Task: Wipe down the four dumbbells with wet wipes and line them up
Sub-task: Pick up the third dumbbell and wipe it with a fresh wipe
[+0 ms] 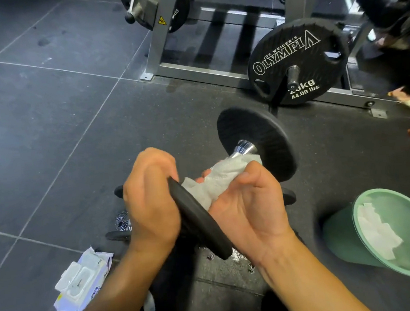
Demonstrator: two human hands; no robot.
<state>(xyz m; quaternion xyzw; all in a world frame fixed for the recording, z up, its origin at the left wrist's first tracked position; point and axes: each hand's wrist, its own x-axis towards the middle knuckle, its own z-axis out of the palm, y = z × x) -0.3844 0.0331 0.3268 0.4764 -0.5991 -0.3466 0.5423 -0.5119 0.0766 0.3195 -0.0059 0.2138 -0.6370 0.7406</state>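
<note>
Grey rack [156,48] stands at the far edge of the floor, with a black weight plate [297,64] on a peg at its right. Green bin [340,238] sits lower right, tipped toward the camera, used wipes [379,232] inside. Dumbbell [259,136] is at centre, held above the floor and angled away. Left hand [151,201] curls over the rim of its near disc. Right hand [247,206] grips a white wipe [225,175] wrapped round the handle. Wipe pack [81,283] lies on the floor, lower left.
</note>
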